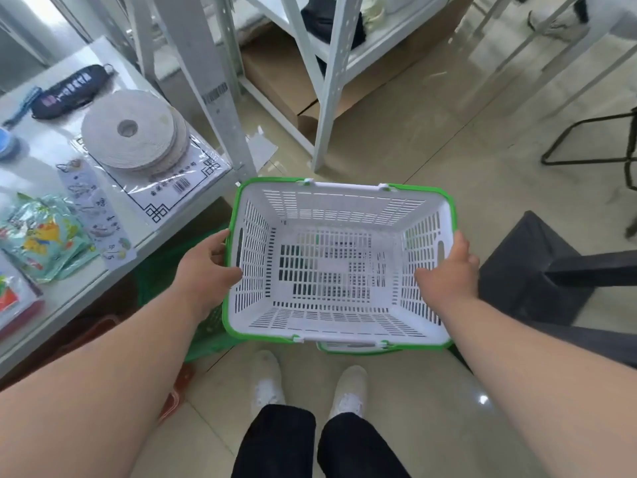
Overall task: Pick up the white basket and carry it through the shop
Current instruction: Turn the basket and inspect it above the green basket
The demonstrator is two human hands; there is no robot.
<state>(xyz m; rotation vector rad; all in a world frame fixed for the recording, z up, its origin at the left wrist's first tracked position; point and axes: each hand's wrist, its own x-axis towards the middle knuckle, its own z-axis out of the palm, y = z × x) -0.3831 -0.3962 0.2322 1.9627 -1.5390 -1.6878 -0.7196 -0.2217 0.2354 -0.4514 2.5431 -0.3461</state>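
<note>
A white slotted plastic basket (339, 215) with a green rim is held level in front of me, above the tiled floor and my white shoes. Nothing lies inside it. My left hand (206, 267) grips its left side wall, thumb inside and fingers outside by the hand slot. Its right side wall is clasped the same way by my right hand (448, 267). Both white handles are folded down along the long edges. A second green rim shows just under the near edge.
A white shelf (51, 301) at left carries a flat roll of tape (132, 131), packets and a dark pouch. Grey shelf posts (206, 81) and cardboard boxes stand ahead. A black stool (531, 267) sits right, a black chair frame (593, 139) farther right.
</note>
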